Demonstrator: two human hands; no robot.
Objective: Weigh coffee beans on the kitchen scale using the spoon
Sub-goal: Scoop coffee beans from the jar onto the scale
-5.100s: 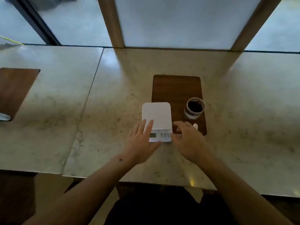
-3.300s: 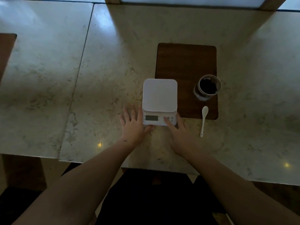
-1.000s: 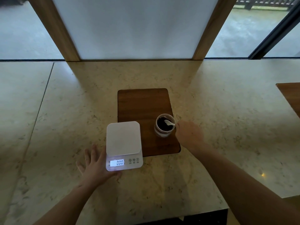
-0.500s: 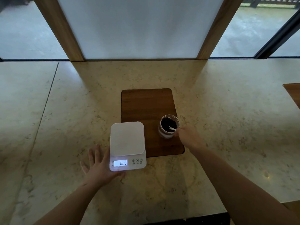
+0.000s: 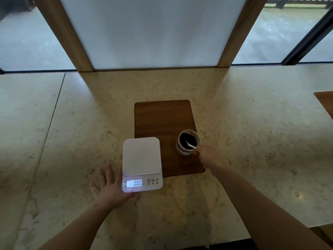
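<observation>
On the table, nearest, the scale (image 5: 142, 164) now reads zero, so weighing can begin.
Left hand (image 5: 111, 188) lies flat and spread at the scale's 8 o'clock; at its 2 o'clock the right hand (image 5: 210, 157), which has moved over, pinches the spoon (image 5: 190, 145) dipped into the jar (image 5: 188, 144) of coffee beans (image 5: 185, 139).

The left hand (image 5: 111, 188) lay flat with its palm down and its fingers spread, the forearm running back toward the lower left. The right hand (image 5: 210, 157) reached farther forward, its fingers pinched together around a thin handle, the knuckles up and the bare forearm stretched out from the lower right.
</observation>
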